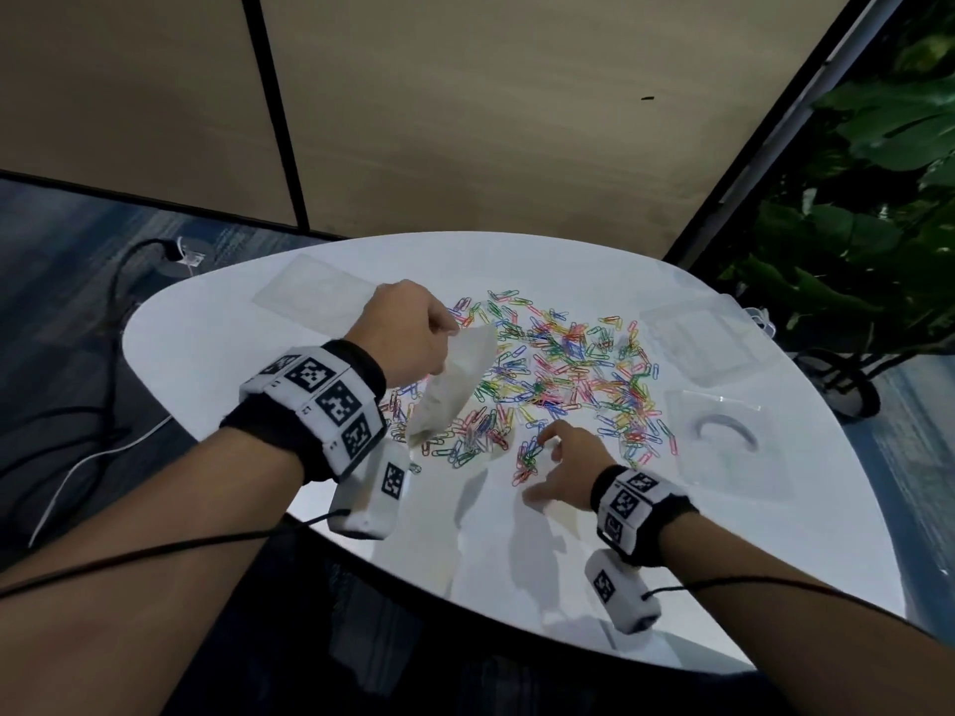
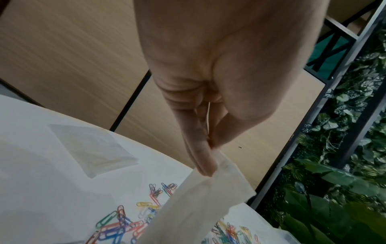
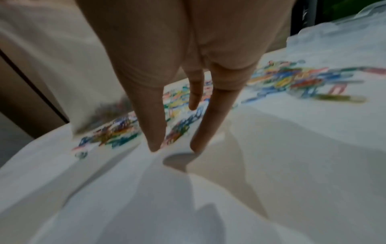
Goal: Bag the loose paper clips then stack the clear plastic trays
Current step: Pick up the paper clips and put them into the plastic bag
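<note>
While the white table [image 1: 217,343] carried two clear trays [image 1: 315,294] [image 1: 708,343] flanking the scattered paper clips [image 1: 563,364], the left hand [image 1: 408,328] pinched the bag [image 1: 449,385] above them; only the left wrist view showed thumb and fingers [image 2: 200,158] clamping its edge. The right hand [image 1: 563,467] hovered over the clips, fingers spread, holding nothing.

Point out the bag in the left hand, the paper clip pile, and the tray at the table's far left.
bag [image 1: 448,385], head view, middle of its hanging body.
paper clip pile [image 1: 560,372], head view, dense centre of the spread.
tray [image 1: 315,292], head view, flat middle of the clear tray.
</note>
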The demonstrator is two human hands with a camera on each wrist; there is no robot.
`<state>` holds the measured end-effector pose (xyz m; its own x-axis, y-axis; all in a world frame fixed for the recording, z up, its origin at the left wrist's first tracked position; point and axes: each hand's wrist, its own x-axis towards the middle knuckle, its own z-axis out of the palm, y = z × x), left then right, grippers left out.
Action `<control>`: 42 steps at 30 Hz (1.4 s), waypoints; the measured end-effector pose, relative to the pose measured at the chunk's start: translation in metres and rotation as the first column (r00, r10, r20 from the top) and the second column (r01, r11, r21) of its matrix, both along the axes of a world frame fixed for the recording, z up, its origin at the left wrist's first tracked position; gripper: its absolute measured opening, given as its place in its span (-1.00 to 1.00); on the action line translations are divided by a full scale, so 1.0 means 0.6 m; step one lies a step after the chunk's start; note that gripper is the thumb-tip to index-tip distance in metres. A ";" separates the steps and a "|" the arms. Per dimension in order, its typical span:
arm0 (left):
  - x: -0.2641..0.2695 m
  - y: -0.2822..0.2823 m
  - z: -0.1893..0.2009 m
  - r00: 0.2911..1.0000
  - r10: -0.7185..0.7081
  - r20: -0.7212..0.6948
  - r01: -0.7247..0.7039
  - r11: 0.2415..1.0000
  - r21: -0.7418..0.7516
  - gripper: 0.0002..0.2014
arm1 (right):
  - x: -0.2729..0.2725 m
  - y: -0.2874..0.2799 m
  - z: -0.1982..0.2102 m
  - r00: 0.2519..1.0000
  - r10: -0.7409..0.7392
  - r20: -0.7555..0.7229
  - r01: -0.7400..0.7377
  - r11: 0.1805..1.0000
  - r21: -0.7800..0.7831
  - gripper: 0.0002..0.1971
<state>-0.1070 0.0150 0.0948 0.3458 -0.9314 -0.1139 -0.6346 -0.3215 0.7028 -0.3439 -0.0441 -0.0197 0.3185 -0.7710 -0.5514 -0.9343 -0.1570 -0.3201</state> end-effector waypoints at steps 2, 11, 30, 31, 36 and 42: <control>0.010 0.004 0.008 1.000 0.024 -0.001 -0.024 0.999 -0.034 -0.74 | 0.026 0.004 -0.021 0.998 -0.018 0.064 0.022 0.997 -0.074 -0.24; 0.065 0.029 0.000 0.994 0.084 0.070 -0.079 0.994 -0.070 -0.89 | 0.125 0.000 -0.046 0.925 0.379 -0.019 -0.363 0.870 -0.334 -0.60; 0.056 0.018 -0.027 1.000 -0.009 0.024 0.007 0.994 0.108 -0.88 | 0.113 -0.074 0.092 0.409 -0.551 0.728 0.269 0.835 0.480 -0.77; 0.053 0.017 -0.028 1.000 -0.006 0.019 0.004 0.994 0.105 -0.88 | 0.125 -0.063 0.111 0.287 -0.614 0.735 0.216 0.789 0.575 -0.76; 0.046 0.014 -0.034 1.000 0.016 0.000 -0.015 0.997 0.069 -0.87 | 0.182 -0.009 0.128 0.290 -0.596 0.749 0.115 0.799 0.591 -0.84; 0.045 0.018 -0.030 0.983 0.063 -0.172 -0.054 0.997 0.060 -0.88 | 0.201 0.008 0.117 0.750 0.002 0.661 0.145 0.975 -0.167 -0.89</control>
<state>-0.0800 0.0256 0.0770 0.3701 -0.9008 -0.2270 -0.4834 -0.3954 0.7810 -0.2232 -0.0391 0.0505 0.4830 -0.8733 -0.0636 -0.5170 -0.2257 -0.8257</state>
